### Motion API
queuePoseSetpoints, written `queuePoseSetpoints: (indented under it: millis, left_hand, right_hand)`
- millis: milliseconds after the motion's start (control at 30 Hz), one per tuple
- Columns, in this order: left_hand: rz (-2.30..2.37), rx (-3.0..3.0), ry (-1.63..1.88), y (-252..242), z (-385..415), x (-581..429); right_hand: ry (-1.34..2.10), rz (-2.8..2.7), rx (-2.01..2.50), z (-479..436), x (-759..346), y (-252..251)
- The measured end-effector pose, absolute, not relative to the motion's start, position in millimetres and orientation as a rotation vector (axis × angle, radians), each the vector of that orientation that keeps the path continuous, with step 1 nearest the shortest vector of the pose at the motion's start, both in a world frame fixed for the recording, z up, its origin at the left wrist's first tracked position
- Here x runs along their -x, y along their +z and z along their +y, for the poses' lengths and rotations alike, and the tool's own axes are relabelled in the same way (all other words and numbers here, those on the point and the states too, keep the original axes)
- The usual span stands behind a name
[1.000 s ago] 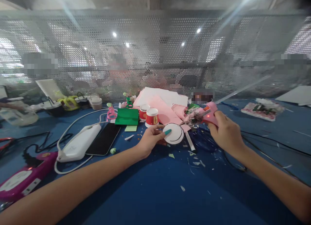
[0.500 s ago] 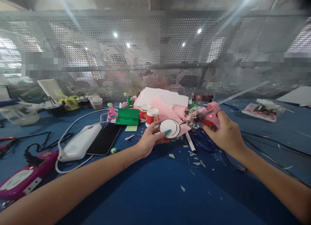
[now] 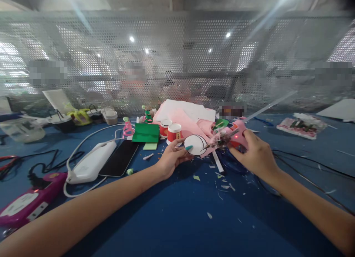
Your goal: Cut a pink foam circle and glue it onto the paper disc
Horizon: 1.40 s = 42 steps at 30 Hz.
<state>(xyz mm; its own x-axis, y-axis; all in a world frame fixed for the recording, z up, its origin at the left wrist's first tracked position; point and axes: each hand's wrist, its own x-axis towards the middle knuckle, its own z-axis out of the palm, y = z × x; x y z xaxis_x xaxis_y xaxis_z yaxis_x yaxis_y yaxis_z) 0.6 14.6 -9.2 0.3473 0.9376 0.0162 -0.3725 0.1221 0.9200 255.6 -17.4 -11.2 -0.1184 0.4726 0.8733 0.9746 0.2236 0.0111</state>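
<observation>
Between thumb and fingers, my left hand (image 3: 173, 157) grips white discs (image 3: 194, 145) with dark edges, probably paper, one overlapping another. What lies behind them is hidden. My right hand (image 3: 255, 150) is wrapped round a pink glue gun (image 3: 237, 134) with a small red light and a clear glue stick (image 3: 273, 106) sticking out of its back. The gun's nozzle, caked with clear and dark residue, points left, its tip at the right edge of the discs. Just behind my left hand stand two red and white paper cups (image 3: 174, 133), (image 3: 165, 127).
White and pink paper sheets (image 3: 185, 111) lie behind the cups. To the left are a green card (image 3: 145, 132), a black phone (image 3: 119, 159), a white power bank (image 3: 91, 162) and a purple power strip (image 3: 33, 199). Cables and paper scraps (image 3: 226, 186) litter the blue table (image 3: 177, 220).
The glue gun has shifted slightly left and tilted, its nozzle now over the discs' right edge. The discs have turned a little in my left hand.
</observation>
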Motion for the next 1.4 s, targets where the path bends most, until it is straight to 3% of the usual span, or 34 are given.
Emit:
queuePoseSetpoints:
  millis: [1400]
  left_hand:
    - [0.671, -1.013, 1.090, -9, 13, -1]
  right_hand:
    - [-0.842, -1.754, 1.384, -17, -262, -4]
